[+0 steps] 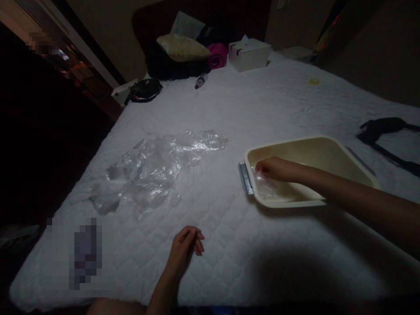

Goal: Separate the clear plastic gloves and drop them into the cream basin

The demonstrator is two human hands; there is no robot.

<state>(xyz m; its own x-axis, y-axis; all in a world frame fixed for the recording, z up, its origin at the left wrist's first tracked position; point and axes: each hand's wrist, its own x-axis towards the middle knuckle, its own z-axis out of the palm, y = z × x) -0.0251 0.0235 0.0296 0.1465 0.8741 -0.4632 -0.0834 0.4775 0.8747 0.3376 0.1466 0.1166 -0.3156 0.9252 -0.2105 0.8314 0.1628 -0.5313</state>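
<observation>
We find the bare right forearm [351,194] extended in from the right edge, slanting upward to the bare right hand [274,169] — back uppermost, fingers bent into a firm pinch. We record the bare left forearm [166,274] angled up from the bottom edge, the bare left hand [187,239] slack — fingers loosely curled, tips pointing rightward.

Rm's v. dim from where I stand: glare on crumpled plastic [157,170] beyond L hand [187,240], soft shadow [295,260] nearer than R hand [272,168], pixelated patch [87,253] left of L hand.
</observation>
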